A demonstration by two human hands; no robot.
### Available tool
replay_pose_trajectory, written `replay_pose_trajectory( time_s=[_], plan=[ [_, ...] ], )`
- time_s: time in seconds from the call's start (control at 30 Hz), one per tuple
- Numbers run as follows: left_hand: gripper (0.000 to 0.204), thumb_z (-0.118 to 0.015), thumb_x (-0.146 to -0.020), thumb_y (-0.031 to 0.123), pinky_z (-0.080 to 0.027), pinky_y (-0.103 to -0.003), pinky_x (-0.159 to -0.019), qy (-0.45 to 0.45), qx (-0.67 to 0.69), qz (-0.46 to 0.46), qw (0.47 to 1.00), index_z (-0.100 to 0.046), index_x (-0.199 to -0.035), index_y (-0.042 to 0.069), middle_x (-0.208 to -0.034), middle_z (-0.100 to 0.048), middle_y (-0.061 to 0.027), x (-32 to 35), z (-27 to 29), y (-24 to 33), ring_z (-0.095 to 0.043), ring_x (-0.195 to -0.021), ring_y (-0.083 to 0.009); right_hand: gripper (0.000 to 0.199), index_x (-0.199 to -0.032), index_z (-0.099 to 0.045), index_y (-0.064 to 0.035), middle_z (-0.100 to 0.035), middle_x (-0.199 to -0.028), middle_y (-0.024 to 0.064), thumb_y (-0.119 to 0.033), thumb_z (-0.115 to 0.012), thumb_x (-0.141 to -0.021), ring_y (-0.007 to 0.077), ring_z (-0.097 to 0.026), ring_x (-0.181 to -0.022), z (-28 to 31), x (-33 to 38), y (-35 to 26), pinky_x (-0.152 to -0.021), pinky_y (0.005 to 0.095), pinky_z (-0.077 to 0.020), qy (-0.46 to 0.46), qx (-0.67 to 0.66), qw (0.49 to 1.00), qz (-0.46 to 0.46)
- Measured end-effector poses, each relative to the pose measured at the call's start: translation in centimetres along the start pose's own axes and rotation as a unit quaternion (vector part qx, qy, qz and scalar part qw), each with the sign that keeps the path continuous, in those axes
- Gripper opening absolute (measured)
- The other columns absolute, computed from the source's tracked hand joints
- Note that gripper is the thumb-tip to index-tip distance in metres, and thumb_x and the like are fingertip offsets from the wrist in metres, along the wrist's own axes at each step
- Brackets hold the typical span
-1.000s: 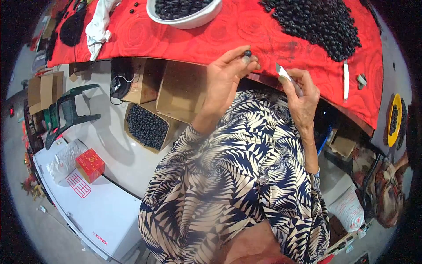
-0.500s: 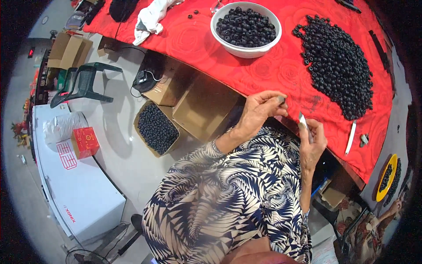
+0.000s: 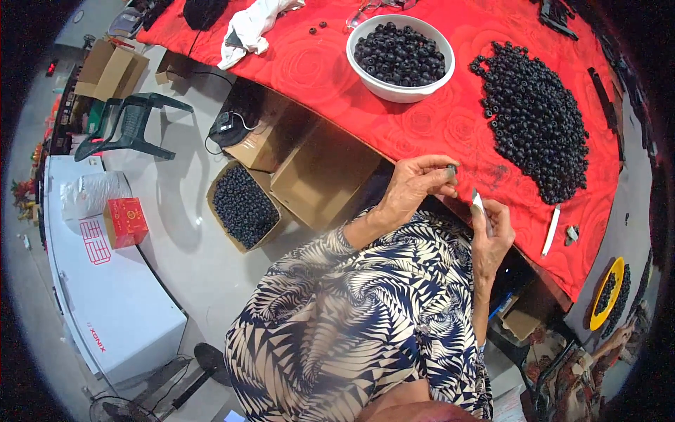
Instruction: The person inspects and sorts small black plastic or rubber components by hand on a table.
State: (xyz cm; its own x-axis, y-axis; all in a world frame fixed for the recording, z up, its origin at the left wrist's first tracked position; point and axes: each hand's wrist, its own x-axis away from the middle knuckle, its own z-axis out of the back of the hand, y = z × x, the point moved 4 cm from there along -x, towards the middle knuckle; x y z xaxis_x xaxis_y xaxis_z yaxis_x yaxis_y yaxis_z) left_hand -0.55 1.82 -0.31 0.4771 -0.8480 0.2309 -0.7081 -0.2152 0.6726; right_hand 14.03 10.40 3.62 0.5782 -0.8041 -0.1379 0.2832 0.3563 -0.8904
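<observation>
My left hand (image 3: 420, 186) is raised at the table's near edge, with thumb and fingers pinching a small dark grey piece (image 3: 451, 171) whose kind is too small to make out. To its right, my right hand (image 3: 494, 235) is closed round a small knife (image 3: 478, 202) with a white handle, its short pointed blade upward. A narrow gap lies between the blade and the pinched piece. Beyond my hands, a large heap of black beads (image 3: 538, 123) spreads over the red tablecloth (image 3: 309, 67). A white bowl (image 3: 394, 91) full of similar beads stands left of the heap.
Near the right table edge lie a white strip (image 3: 551, 230) and small grey pieces (image 3: 572, 234). A white cloth (image 3: 246, 32) rests at the far left. On the floor are a carton of beads (image 3: 244, 207) and a green chair (image 3: 133, 130). A yellow tray (image 3: 607, 294) sits lower right.
The whole view has shifted slightly, so the bowl and heap sit lower in it. Both hands keep their holds, and the piece in my left fingers appears turned a little.
</observation>
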Motion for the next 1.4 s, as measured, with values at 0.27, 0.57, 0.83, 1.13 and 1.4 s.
replay_pose_trajectory(
  time_s=[0.27, 0.57, 0.83, 1.13, 1.4],
  plan=[
    [0.024, -0.060, -0.084, 0.016, -0.049, -0.020, -0.062, 0.016, -0.065, -0.028, 0.997, -0.061, -0.103, 0.000, -0.081, -0.064, -0.0049, 0.2, 0.2, 0.3, -0.062, -0.069, -0.0095, 0.013, -0.088, -0.055, 0.0019, -0.059, -0.071, 0.0060, -0.005, -0.063, -0.080, 0.0114, -0.055, -0.061, -0.1, 0.3, -0.2, -0.057, 0.0260, -0.0446, -0.001, 0.012, 1.000, 0.011],
    [0.020, -0.059, -0.085, 0.010, -0.051, -0.022, -0.063, 0.013, -0.063, -0.037, 0.997, -0.059, -0.101, -0.003, -0.084, -0.063, -0.0085, 0.5, 0.2, 1.0, -0.061, -0.069, -0.0122, 0.012, -0.087, -0.056, 0.0012, -0.058, -0.069, 0.0051, -0.006, -0.063, -0.080, 0.0106, -0.054, -0.061, -0.3, 0.2, -0.7, -0.056, 0.0254, -0.0439, 0.000, 0.008, 1.000, 0.002],
    [0.018, -0.062, -0.082, 0.011, -0.050, -0.021, -0.063, 0.004, -0.048, -0.031, 0.998, -0.059, -0.098, 0.001, -0.080, -0.063, -0.0053, 0.3, 0.1, 0.6, -0.061, -0.069, -0.0099, 0.014, -0.085, -0.056, 0.0005, -0.059, -0.067, 0.0066, -0.007, -0.065, -0.078, 0.0114, -0.054, -0.058, 0.0, 0.2, -0.4, -0.053, 0.0272, -0.0435, 0.014, 0.042, 0.999, 0.025],
    [0.019, -0.056, -0.086, 0.005, -0.051, -0.025, -0.062, -0.011, -0.017, -0.055, 0.998, -0.049, -0.102, -0.001, -0.090, -0.064, -0.0151, -0.3, 0.2, -0.2, -0.063, -0.073, -0.0175, 0.015, -0.086, -0.056, 0.0006, -0.062, -0.070, 0.0119, -0.007, -0.065, -0.078, 0.0176, -0.062, -0.063, 0.4, -0.1, -1.1, -0.056, 0.0313, -0.0485, 0.001, 0.031, 0.999, 0.032],
    [0.027, -0.060, -0.079, -0.006, -0.053, -0.026, -0.066, 0.005, -0.123, -0.074, 0.990, -0.048, -0.102, -0.006, -0.091, -0.063, -0.0198, 0.2, -1.4, 1.1, -0.063, -0.073, -0.0186, 0.017, -0.087, -0.057, 0.0002, -0.063, -0.072, 0.0105, -0.009, -0.067, -0.078, 0.0171, -0.062, -0.063, 0.1, -0.3, 0.3, -0.055, 0.0295, -0.0476, 0.032, -0.043, 0.998, 0.031]
  ],
)
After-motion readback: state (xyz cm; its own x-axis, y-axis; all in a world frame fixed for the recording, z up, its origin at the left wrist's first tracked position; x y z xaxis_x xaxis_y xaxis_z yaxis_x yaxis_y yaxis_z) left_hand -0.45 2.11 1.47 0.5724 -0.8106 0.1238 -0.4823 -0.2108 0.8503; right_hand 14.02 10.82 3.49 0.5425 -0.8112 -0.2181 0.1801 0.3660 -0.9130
